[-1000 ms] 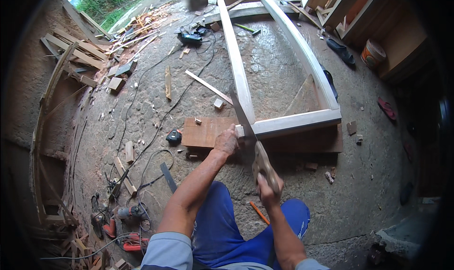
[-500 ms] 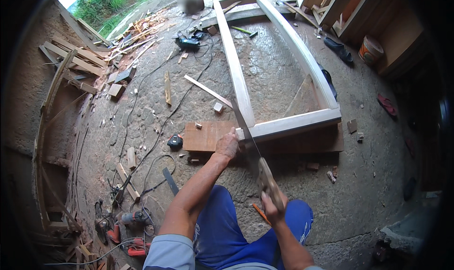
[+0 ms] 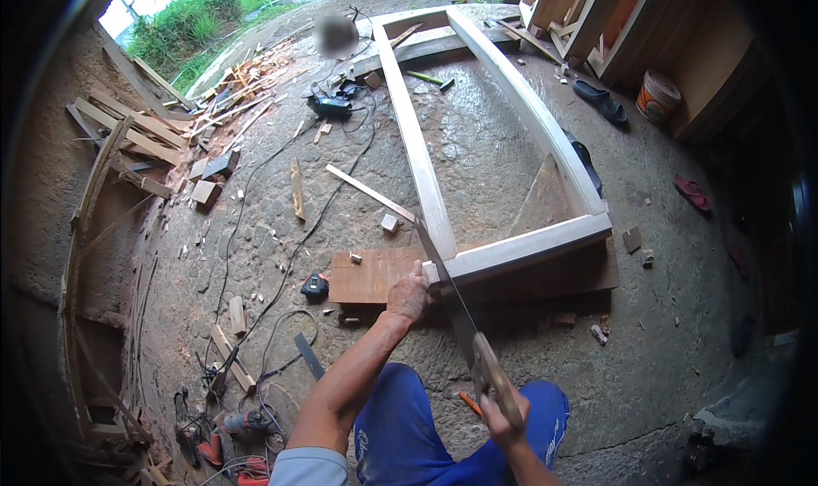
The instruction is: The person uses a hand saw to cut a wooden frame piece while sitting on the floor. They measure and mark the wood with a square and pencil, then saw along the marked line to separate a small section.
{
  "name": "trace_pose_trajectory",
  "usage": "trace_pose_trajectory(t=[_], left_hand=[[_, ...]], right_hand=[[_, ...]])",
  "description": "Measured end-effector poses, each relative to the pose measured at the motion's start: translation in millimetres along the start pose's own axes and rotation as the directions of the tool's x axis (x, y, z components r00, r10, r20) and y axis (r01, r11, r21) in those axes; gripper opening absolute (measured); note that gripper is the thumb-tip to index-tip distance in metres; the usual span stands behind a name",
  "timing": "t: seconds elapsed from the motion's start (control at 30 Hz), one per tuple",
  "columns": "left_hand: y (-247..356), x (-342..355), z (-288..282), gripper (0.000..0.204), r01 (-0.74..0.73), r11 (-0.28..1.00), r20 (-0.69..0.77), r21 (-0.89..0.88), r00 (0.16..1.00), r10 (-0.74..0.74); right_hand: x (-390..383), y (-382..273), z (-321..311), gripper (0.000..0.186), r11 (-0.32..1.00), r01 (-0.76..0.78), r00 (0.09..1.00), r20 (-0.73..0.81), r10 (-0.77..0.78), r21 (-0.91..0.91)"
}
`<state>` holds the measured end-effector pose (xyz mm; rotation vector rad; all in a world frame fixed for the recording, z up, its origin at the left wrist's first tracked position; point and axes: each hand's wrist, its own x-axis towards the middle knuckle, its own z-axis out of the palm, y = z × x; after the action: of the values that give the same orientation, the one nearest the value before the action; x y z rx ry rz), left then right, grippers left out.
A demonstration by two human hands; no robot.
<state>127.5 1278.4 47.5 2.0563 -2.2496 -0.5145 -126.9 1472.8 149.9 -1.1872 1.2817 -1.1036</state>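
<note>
My right hand (image 3: 504,408) is closed round the wooden handle of a handsaw (image 3: 457,309). The saw's blade slants up and to the left, across the near left corner of a pale wooden frame (image 3: 528,246). My left hand (image 3: 409,294) grips the short end of the frame's near rail, just left of the blade; its fingertips are partly hidden. Beneath that corner lies a brown wooden board (image 3: 371,280). A thin wood strip (image 3: 368,191) and a small white block (image 3: 389,223) lie on the floor beyond the blade.
A tape measure (image 3: 314,286) sits left of the board. Cables, a drill (image 3: 243,421) and a dark power tool (image 3: 331,104) lie on the left. A hammer (image 3: 430,80) rests inside the frame. Slippers (image 3: 600,103) and a bucket (image 3: 658,96) stand right, scrap wood (image 3: 136,128) far left.
The saw has been drawn back toward me along its line, with my right hand. My left hand keeps its place on the frame. The whole view has tipped slightly upward.
</note>
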Motion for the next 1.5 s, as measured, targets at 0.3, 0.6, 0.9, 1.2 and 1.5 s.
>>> trace_pose_trajectory(t=[0.3,0.6,0.9,1.2,1.5], left_hand=[[-16,4,-13,0.043,-0.020,0.998,-0.038,0.061,0.999,0.022],[26,12,-35,0.023,0.059,0.998,-0.005,-0.006,0.998,-0.059],[-32,0,12,0.040,-0.016,0.999,-0.047,0.041,0.999,0.018],[20,21,-22,0.030,0.077,0.994,-0.028,-0.083,0.996,-0.079],[-12,-4,-10,0.030,-0.029,1.000,-0.102,0.003,0.994,0.029]], right_hand=[[9,13,10,0.057,0.963,-0.207,0.976,0.108,0.190,0.175],[107,23,49,0.027,0.978,-0.021,1.000,-0.018,0.025,0.209],[-108,6,-40,0.060,0.914,-0.360,0.933,0.039,0.359,0.187],[152,35,65,0.015,0.966,-0.001,1.000,-0.007,0.003,0.260],[-105,1,-38,0.063,0.972,-0.233,0.970,0.069,0.232,0.012]])
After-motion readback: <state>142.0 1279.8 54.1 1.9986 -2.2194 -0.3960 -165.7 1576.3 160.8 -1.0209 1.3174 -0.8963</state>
